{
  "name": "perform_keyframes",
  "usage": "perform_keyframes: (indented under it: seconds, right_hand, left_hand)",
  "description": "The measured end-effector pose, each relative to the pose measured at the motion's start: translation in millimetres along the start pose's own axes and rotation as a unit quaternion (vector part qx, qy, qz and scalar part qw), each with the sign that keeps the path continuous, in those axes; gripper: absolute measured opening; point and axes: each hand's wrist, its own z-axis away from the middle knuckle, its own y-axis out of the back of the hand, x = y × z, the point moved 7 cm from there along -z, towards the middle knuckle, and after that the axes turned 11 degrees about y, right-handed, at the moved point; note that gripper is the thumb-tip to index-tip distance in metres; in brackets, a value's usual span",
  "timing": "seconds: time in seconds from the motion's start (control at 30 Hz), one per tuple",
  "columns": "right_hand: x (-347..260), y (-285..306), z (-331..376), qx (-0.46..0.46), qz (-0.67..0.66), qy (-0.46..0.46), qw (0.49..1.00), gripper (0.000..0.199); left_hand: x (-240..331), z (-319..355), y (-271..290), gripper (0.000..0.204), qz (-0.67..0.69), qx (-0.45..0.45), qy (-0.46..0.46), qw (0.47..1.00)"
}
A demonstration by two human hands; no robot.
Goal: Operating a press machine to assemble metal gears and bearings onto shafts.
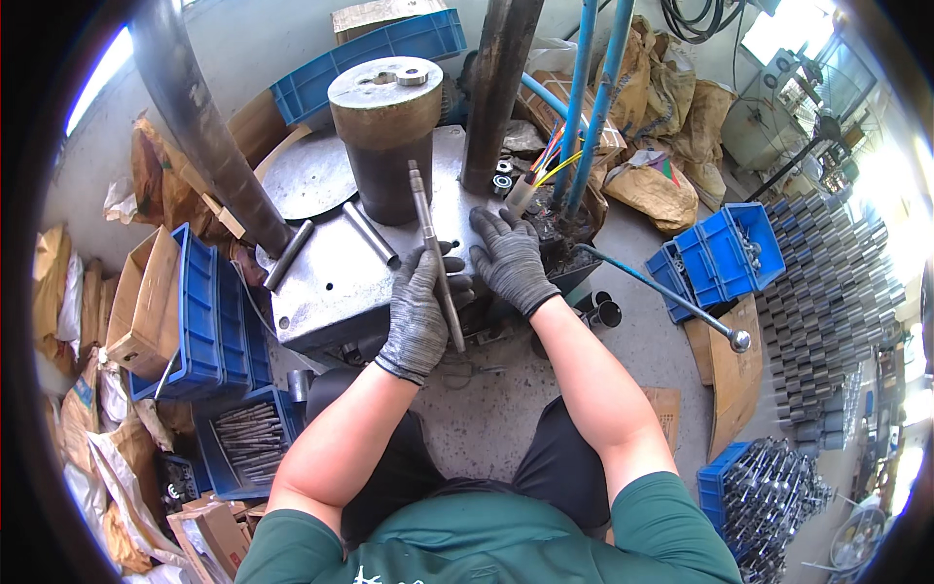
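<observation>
My left hand [416, 316], in a grey knitted glove, is wrapped round a long stepped metal shaft [426, 216]. The shaft tilts slightly, its thin threaded-looking end pointing away from me. My right hand [511, 258], gloved alike, lies at the right edge of the steel machine plate [321, 304], fingers stretched out and apart. Just beyond both hands stands a thick steel cylinder [389, 146] with a small metal ring [412, 76] on its top. Two short metal rods or tubes, one dark [289, 255] and one grey [371, 234], rest on the plate to the left.
Dark steel columns [498, 88] rise from the machine. A blue lever with a ball end [739, 341] sticks out to the right. A blue crate of shafts [251, 438] sits at lower left. Small bearings [502, 182] lie beyond my right hand. Stacked metal tubes [827, 302] fill the far right.
</observation>
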Motion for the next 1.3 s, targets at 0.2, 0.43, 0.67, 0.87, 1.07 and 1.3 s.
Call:
perform_keyframes:
  seconds: [0.2,0.43,0.67,0.87,1.07,1.3]
  right_hand:
    - [-20.1,2.7,6.0,0.019,-0.034,0.068,0.997,0.032]
    - [-6.5,16.5,17.3,0.014,-0.073,0.055,0.996,0.027]
    - [35.1,42.0,36.0,0.203,-0.329,-0.17,0.907,0.032]
    - [49.5,51.1,58.7,0.261,-0.712,-0.355,0.546,0.026]
    - [53.5,69.0,66.8,0.262,-0.711,-0.343,0.555,0.023]
    - [44.0,84.5,69.4,0.213,-0.679,-0.309,0.63,0.027]
  left_hand:
    - [-16.1,4.9,8.4,0.031,0.014,0.024,0.088,0.996]
    - [-33.4,0.3,6.4,0.03,0.019,0.012,0.139,0.99]
    - [-41.8,6.1,-5.1,0.024,-0.105,-0.007,0.118,0.987]
    - [-58.3,-1.8,-1.5,0.024,-0.151,-0.054,0.109,0.981]
    - [-58.3,11.4,-23.4,0.023,-0.209,-0.067,0.115,0.969]
    - [-53.4,11.4,-24.1,0.026,-0.311,-0.054,0.044,0.948]
